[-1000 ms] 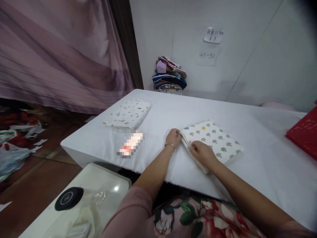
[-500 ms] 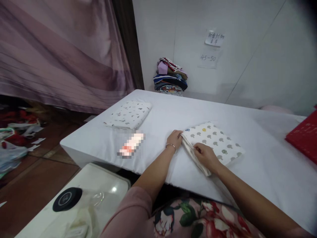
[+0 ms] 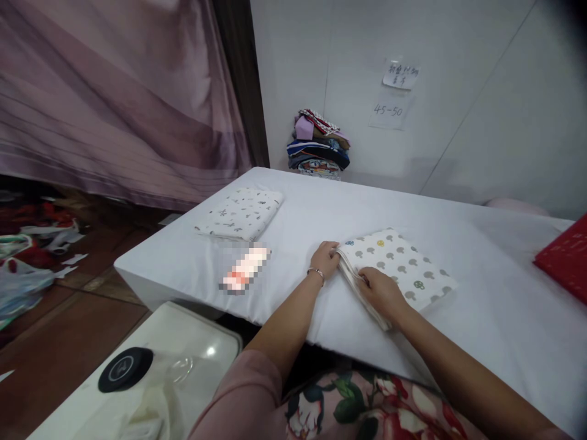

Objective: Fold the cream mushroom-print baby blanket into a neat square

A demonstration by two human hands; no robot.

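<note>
A folded white cloth (image 3: 408, 263) printed with grey, blue, yellow and green mushroom shapes lies in front of me on the white-covered table (image 3: 312, 208). My left hand (image 3: 325, 259), with a bracelet at the wrist, is closed on the cloth's far left corner. Along its left edge, where several layers show, my right hand (image 3: 378, 287) pinches the folds with curled fingers. Farther left rests another folded white cloth (image 3: 243, 214) with small dark prints; neither hand touches it. A blurred-out pinkish object (image 3: 246, 269) lies between that cloth and the table's near edge.
A stack of folded fabrics (image 3: 318, 143) stands beyond the table against the wall. At the right edge lies a red item (image 3: 566, 260). A white surface with a round black object (image 3: 125, 369) is at my lower left. A pink curtain (image 3: 114, 91) hangs at left.
The view has shifted slightly, so everything sits a little further right and lower. Both hands keep their hold at the cloth's left edge, with the right fingers curled in slightly more.
</note>
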